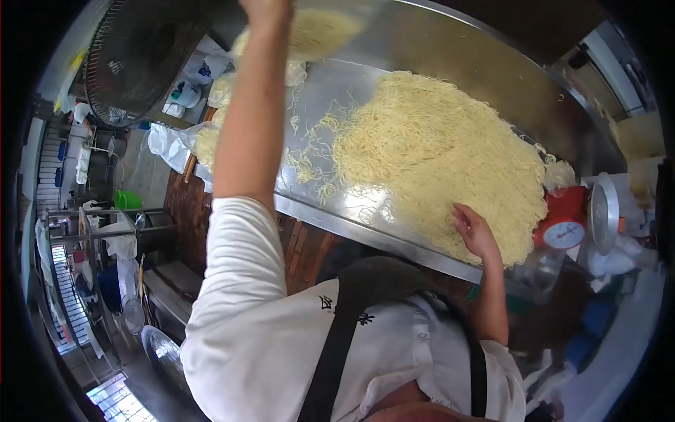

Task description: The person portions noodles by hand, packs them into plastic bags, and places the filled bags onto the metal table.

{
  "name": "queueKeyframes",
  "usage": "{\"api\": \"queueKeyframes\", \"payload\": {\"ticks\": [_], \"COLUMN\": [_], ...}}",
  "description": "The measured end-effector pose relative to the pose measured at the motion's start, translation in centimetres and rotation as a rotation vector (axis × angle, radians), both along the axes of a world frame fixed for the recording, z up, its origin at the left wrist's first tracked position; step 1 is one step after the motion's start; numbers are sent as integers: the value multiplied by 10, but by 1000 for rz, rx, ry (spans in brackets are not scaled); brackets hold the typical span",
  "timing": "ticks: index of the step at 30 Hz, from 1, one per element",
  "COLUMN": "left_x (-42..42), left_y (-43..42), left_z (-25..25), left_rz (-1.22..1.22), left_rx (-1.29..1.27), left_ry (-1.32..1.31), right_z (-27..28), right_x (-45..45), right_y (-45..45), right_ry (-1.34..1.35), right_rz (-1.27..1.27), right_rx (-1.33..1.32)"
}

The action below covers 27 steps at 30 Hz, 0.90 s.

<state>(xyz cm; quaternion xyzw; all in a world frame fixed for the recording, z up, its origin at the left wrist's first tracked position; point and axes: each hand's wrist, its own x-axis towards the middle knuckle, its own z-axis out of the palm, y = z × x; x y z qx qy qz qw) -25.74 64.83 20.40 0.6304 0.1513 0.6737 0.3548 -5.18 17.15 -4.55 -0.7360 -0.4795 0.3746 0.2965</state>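
A large heap of thin yellow noodles [436, 141] covers much of a metal table [337, 77], with loose strands scattered left of the heap. My right hand [475, 231] is at the heap's near edge, its fingers spread and nothing held. My left arm stretches far forward across the table's left end. Only part of my left hand [267, 8] shows at the top edge, its fingers cut off. Beside it is a blurred round mass of noodles [316, 34]; whether the hand holds it is hidden.
Bags of noodles [206, 144] line the table's left end, near a large fan [133, 63]. Right of the heap are a red scale [564, 228], a metal bowl [604, 211] and plastic bags [619, 257]. A raised metal wall [492, 53] runs along the table's far side.
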Motion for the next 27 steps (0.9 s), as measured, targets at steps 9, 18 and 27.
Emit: {"api": "queueKeyframes", "payload": {"ticks": [9, 18, 27], "left_x": [-142, -199, -91], "left_y": [300, 121, 104], "left_z": [-181, -324, -515], "left_rz": [174, 664, 583], "left_rx": [-666, -341, 34], "left_ry": [341, 469, 1425], "right_z": [5, -19, -58], "right_x": [-51, -72, -88], "right_y": [89, 77, 30], "right_ry": [-92, -28, 180], "right_rz": [104, 54, -98], "right_rx": [-89, -260, -504]}}
